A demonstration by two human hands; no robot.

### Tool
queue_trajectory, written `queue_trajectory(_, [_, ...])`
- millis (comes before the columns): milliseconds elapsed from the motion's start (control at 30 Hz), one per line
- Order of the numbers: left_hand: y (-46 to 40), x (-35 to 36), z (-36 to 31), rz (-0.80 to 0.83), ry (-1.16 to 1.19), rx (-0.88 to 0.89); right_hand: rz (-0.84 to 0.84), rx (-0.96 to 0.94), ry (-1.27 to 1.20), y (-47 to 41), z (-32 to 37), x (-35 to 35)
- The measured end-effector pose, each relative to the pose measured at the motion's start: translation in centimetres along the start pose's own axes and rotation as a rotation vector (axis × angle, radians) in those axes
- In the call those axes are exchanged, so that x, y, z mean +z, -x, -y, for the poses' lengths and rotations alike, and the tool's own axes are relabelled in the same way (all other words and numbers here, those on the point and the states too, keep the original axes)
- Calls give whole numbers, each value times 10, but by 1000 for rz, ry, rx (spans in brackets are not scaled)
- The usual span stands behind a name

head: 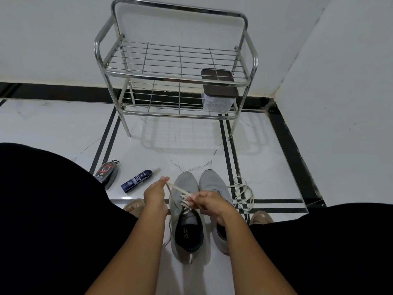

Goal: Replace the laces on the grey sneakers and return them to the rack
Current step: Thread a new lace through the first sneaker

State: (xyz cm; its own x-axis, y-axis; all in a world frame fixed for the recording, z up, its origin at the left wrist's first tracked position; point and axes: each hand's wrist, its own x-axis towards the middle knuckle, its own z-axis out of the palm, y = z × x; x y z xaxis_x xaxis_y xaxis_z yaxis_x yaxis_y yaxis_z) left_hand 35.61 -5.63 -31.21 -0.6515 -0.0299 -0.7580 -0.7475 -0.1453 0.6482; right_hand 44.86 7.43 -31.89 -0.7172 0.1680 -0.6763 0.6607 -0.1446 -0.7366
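Hands (154, 196) (209, 202) pinch flat pale lace (177, 188) over grey mesh sneaker (185, 213).

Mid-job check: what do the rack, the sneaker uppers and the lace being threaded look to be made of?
Rack: polished metal tube and wire, likely steel or chrome; it gives bright reflections. Grey sneakers: matte knit or mesh fabric by the look, weave too fine to confirm. Lace: flat, pale woven textile, probably cotton or polyester; bends limply between both hands.

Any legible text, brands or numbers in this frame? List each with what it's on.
Blue spray bottle: white label print, too small and blurred to read.
Black shoe polish applicator: red and white markings, unreadable.
Left grey sneaker: pale logo on the dark insole, not legible.
Nothing else carries text.
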Motion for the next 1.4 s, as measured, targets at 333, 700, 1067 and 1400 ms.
queue_trajectory(333, [-1, -4, 19, -174, -183, -187, -269, 45, 294, -11, 2, -16])
queue_trajectory(700, [2, 10, 44, 362, -924, 403, -336, -48, 292, -19, 0, -4])
queue_trajectory(1067, [-3, 4, 55, 202, -1088, 370, -296, 79, 529, -25, -25, -9])
queue_trajectory(1400, [-8, 2, 76, 41, -1475, 471, -235, 96, 395, -33, -67, 0])
